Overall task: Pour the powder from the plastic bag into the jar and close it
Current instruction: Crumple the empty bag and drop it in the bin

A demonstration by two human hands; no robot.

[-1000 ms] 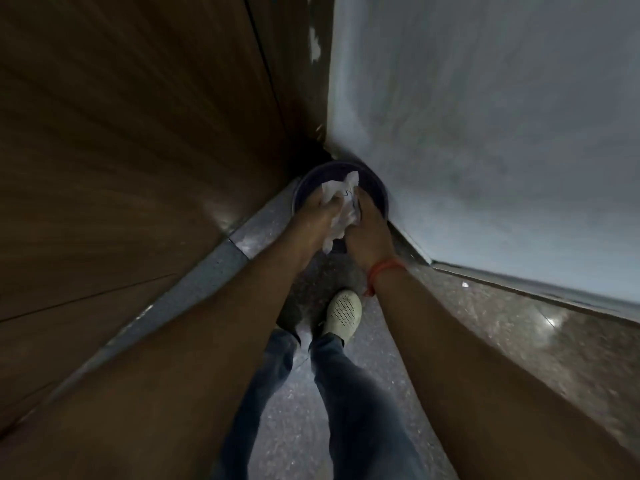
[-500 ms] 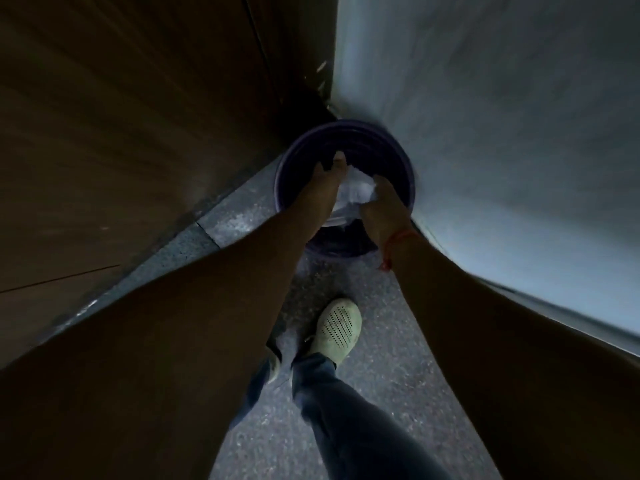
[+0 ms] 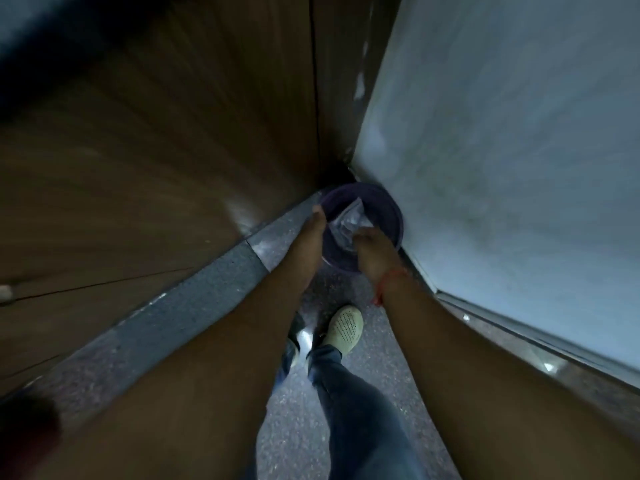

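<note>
Your right hand [image 3: 372, 249] pinches the bag [image 3: 348, 225] directly over the bin [image 3: 388, 209], its length pointing up-away, while your left hand [image 3: 317, 226] hangs open alongside.

Dim wood panel [image 3: 156, 150], speckled floor [image 3: 298, 427]

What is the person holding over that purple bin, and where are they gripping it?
The right hand pinches a crumpled plastic bag by its lower end, over the bin. The left hand holds nothing visible.

One head-worn wide-angle camera looks steeply down along both forearms to the floor [image 3: 287, 445], close to a corner.
</note>
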